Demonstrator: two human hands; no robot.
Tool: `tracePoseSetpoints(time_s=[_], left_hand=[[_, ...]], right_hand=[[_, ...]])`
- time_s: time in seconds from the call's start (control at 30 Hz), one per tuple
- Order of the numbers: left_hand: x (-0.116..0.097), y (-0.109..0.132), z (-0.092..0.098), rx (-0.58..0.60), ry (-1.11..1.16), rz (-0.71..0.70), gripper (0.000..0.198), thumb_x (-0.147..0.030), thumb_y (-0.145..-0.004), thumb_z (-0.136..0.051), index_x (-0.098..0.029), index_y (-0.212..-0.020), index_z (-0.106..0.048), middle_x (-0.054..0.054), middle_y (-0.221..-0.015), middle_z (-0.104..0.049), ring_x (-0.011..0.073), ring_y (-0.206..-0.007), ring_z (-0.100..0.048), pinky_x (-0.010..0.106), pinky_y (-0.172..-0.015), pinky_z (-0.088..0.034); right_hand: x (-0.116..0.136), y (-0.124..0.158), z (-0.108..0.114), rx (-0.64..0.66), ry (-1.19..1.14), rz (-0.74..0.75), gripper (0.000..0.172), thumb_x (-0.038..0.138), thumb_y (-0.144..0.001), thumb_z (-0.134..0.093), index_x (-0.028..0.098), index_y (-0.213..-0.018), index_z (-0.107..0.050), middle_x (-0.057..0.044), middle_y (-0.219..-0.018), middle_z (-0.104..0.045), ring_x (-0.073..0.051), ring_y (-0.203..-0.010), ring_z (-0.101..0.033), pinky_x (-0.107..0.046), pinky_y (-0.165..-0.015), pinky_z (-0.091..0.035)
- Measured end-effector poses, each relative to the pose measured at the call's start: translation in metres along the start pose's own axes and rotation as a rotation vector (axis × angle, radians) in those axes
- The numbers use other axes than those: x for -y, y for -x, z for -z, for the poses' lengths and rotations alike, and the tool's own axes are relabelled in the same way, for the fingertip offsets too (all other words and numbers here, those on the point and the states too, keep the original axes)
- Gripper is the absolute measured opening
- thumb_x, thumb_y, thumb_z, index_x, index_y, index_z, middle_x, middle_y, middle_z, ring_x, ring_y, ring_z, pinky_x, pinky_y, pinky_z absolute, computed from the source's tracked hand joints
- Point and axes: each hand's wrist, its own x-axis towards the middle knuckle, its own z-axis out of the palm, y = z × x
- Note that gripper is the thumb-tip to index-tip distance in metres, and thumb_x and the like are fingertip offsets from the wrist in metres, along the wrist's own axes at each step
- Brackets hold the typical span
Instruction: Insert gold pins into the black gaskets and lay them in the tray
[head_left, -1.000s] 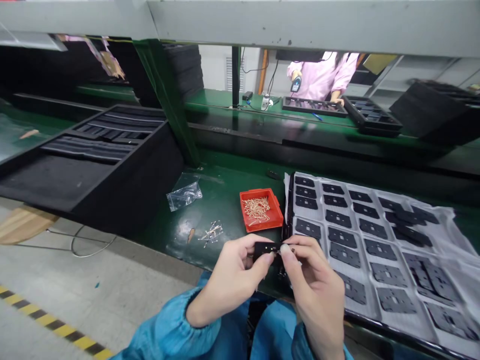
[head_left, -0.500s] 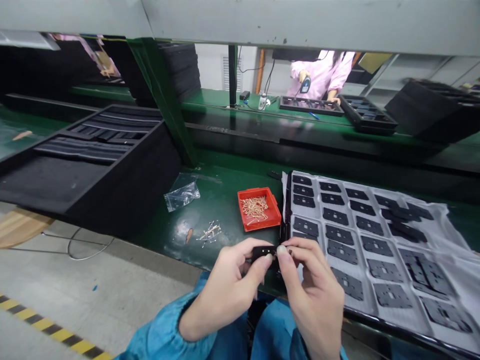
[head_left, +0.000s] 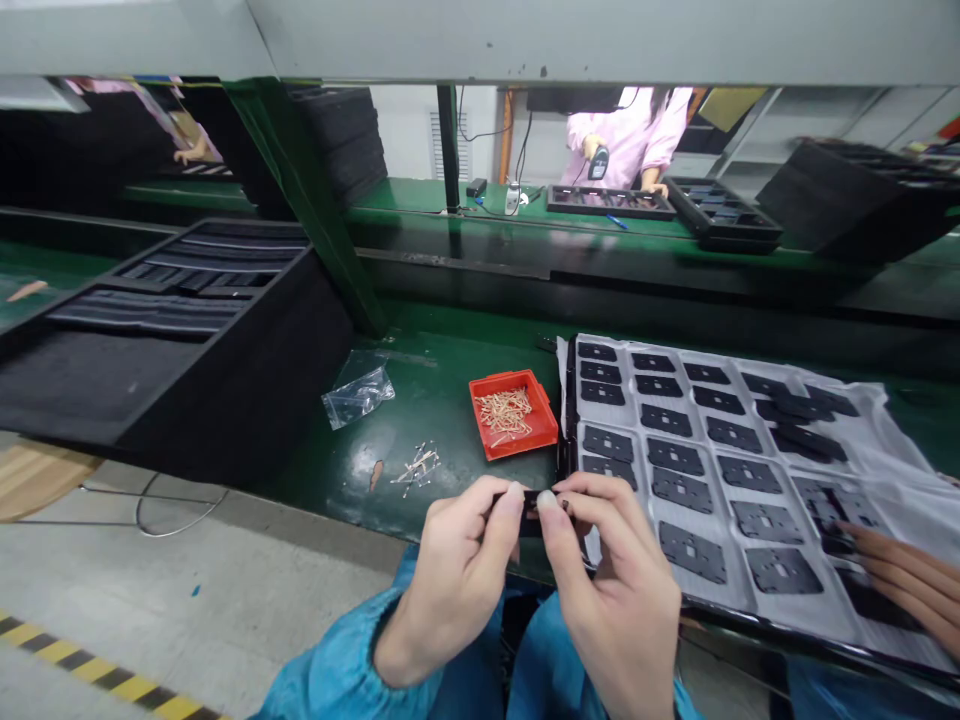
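Observation:
A small black plate [head_left: 531, 498] is held up at the front edge of the green bench. My left hand [head_left: 463, 568] is closed on its left end, thumb on top. My right hand [head_left: 616, 575] pinches the right end between thumb and fingers; whether a smaller piece is in that pinch, I cannot tell. Much of the plate is hidden by my fingers. Just beyond my hands stands a red tray [head_left: 551, 425] holding many cotton swabs [head_left: 504, 412]. Several loose swabs [head_left: 420, 464] lie on the bench left of it.
At right, a lined tray [head_left: 712, 535] carries rows of black plates [head_left: 691, 552]; another person's hand [head_left: 907, 575] reaches over it. A clear plastic bag [head_left: 360, 397] and a large black foam box [head_left: 247, 350] are at left. Across the bench, a person in pink [head_left: 630, 135] holds a scanner [head_left: 598, 162].
The black plate has tilted, so its face with bright dots no longer shows. My left thumb has moved up onto it. Another person's hand has come in over the tray from the right.

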Motion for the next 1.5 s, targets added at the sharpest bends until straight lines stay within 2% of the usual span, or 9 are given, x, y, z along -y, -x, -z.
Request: tracePoseSetpoints(time_s=[0.3, 0.4, 0.57, 0.73, 0.87, 1.03, 1.2, 1.33, 1.5], left_hand=[[0.006, 0.001, 0.005, -0.049, -0.111, -0.048, 0.033, -0.038, -0.107, -0.048, -0.021, -0.087, -0.067, -0.004, -0.054, -0.056, 0.0095, -0.045, -0.053, 0.020, -0.050, -0.042], [0.003, -0.001, 0.011, -0.075, -0.113, -0.052, 0.036, -0.038, -0.108, -0.046, -0.020, -0.085, -0.065, -0.004, -0.055, -0.057, 0.0094, -0.044, -0.053, 0.021, -0.050, -0.042], [0.001, -0.002, 0.013, 0.027, -0.088, -0.030, 0.036, -0.040, -0.109, -0.044, -0.019, -0.091, -0.067, -0.004, -0.056, -0.057, 0.0094, -0.045, -0.053, 0.021, -0.050, -0.042], [0.002, 0.002, 0.008, 0.034, -0.054, -0.034, 0.036, -0.041, -0.109, -0.043, -0.019, -0.090, -0.065, -0.004, -0.055, -0.058, 0.0085, -0.046, -0.053, 0.019, -0.050, -0.042], [-0.002, 0.005, 0.004, -0.006, 0.034, -0.005, 0.041, -0.044, -0.111, -0.040, -0.017, -0.088, -0.063, -0.002, -0.057, -0.063, 0.0078, -0.046, -0.052, 0.017, -0.048, -0.042], [-0.007, 0.010, 0.005, 0.042, 0.072, -0.052, 0.040, -0.041, -0.111, -0.040, -0.017, -0.088, -0.062, -0.004, -0.054, -0.061, 0.0060, -0.042, -0.048, 0.016, -0.045, -0.039], [-0.003, 0.014, 0.013, 0.036, -0.115, -0.361, 0.020, -0.020, -0.108, -0.047, -0.018, -0.108, -0.067, -0.005, -0.058, -0.062, 0.0059, -0.048, -0.060, 0.013, -0.050, -0.045], [-0.004, 0.016, 0.016, -0.104, -0.321, -0.801, 0.018, -0.009, -0.102, -0.056, -0.013, -0.112, -0.070, 0.011, -0.102, -0.078, 0.0152, -0.087, -0.077, 0.019, -0.072, -0.059], [-0.006, 0.025, 0.020, -0.159, -0.348, -0.898, 0.014, -0.010, -0.098, -0.064, -0.014, -0.110, -0.070, 0.010, -0.103, -0.079, 0.0148, -0.079, -0.073, 0.023, -0.065, -0.061]], right_hand=[[-0.002, 0.000, -0.002, -0.014, 0.062, 0.079, 0.010, 0.022, -0.098, -0.065, 0.022, -0.088, -0.063, -0.004, -0.097, -0.067, -0.014, -0.088, -0.069, -0.026, -0.080, -0.057], [-0.016, 0.001, 0.002, -0.042, 0.072, -0.056, 0.019, 0.034, -0.095, -0.071, 0.023, -0.086, -0.059, -0.003, -0.094, -0.069, -0.015, -0.086, -0.070, -0.026, -0.076, -0.057], [-0.021, 0.004, -0.005, -0.002, -0.127, -0.213, 0.033, 0.042, -0.090, -0.077, 0.025, -0.115, -0.061, -0.002, -0.100, -0.073, -0.013, -0.080, -0.070, -0.023, -0.070, -0.059], [-0.006, 0.005, -0.015, -0.104, -0.302, -0.220, 0.015, 0.029, -0.092, -0.074, 0.024, -0.105, -0.067, -0.002, -0.095, -0.074, -0.013, -0.084, -0.074, -0.020, -0.075, -0.063], [-0.007, 0.008, -0.008, -0.075, -0.467, -0.302, 0.016, 0.025, -0.097, -0.068, 0.025, -0.112, -0.067, -0.002, -0.093, -0.078, -0.014, -0.072, -0.076, -0.018, -0.054, -0.062], [-0.014, 0.008, 0.007, -0.005, -0.223, 0.121, 0.032, 0.008, -0.094, -0.065, 0.024, -0.122, -0.069, -0.003, -0.107, -0.076, -0.015, -0.086, -0.077, -0.021, -0.071, -0.066], [-0.008, 0.004, 0.014, 0.016, -0.081, 0.285, 0.019, 0.005, -0.096, -0.061, 0.020, -0.106, -0.067, -0.001, -0.095, -0.073, -0.010, -0.087, -0.072, -0.017, -0.079, -0.061], [-0.004, 0.009, 0.006, -0.071, -0.212, 0.215, 0.018, 0.010, -0.100, -0.054, 0.019, -0.086, -0.062, -0.003, -0.091, -0.065, -0.011, -0.083, -0.068, -0.024, -0.072, -0.058], [-0.014, 0.013, -0.002, -0.214, -0.323, 0.500, 0.009, 0.015, -0.100, -0.063, 0.013, -0.091, -0.066, -0.005, -0.094, -0.065, -0.018, -0.088, -0.070, -0.036, -0.071, -0.062]])
